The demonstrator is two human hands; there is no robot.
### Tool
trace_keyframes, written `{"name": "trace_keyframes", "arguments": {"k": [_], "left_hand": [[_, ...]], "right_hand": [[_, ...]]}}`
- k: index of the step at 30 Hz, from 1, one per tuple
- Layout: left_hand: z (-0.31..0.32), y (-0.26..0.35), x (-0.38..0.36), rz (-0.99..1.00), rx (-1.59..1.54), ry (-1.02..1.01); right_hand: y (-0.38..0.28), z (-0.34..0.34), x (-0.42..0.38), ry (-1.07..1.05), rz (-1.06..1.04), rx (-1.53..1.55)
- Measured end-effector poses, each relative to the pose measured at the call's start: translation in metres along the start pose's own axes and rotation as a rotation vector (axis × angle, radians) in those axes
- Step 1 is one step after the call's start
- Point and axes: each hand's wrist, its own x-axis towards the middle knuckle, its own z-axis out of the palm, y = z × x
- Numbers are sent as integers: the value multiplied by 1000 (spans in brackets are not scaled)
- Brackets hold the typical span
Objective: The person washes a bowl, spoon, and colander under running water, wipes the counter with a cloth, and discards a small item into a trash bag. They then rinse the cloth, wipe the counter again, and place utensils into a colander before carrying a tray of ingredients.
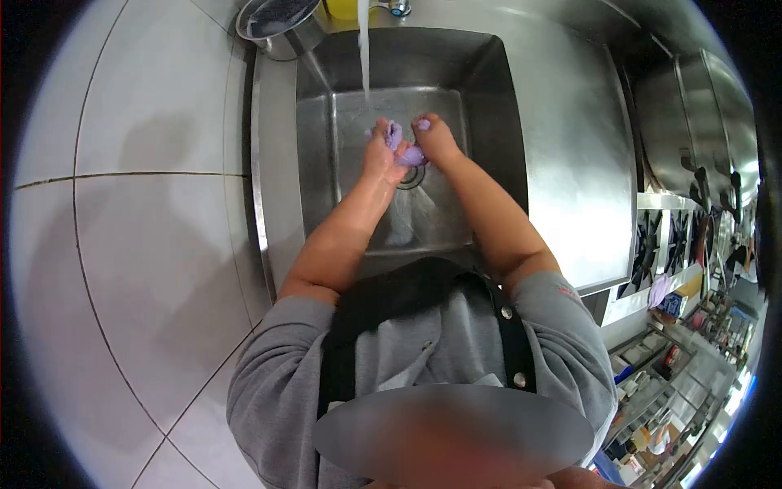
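Note:
A wet-looking purple cloth is bunched and twisted between my two hands, above the drain of a deep steel sink. My left hand is closed on one end of it, with purple folds showing between the fingers. The fist of my right hand grips the other end, and a bit of cloth pokes out at its top. From the tap, a stream of water falls just beyond my left hand, apart from the cloth.
A round metal container stands at the sink's back left corner, near a yellow object. A steel counter runs along the right, with large metal pots and a stove past it. White tiled wall borders the left.

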Motion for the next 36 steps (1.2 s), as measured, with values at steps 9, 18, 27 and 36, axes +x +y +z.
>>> {"name": "trace_keyframes", "arguments": {"k": [9,18,27,36], "left_hand": [[48,14,-57,136,692,-266],[-9,2,-39,789,1173,-54],[-58,27,-62,-350,367,-281],[51,23,-89,-391,328,-21]], "right_hand": [[-33,-14,22,-542,-790,-524],[-82,-13,12,13,-97,184],[-106,-50,-103,-267,-1178,-297],[-90,-62,-182,-76,-1230,-67]]}}
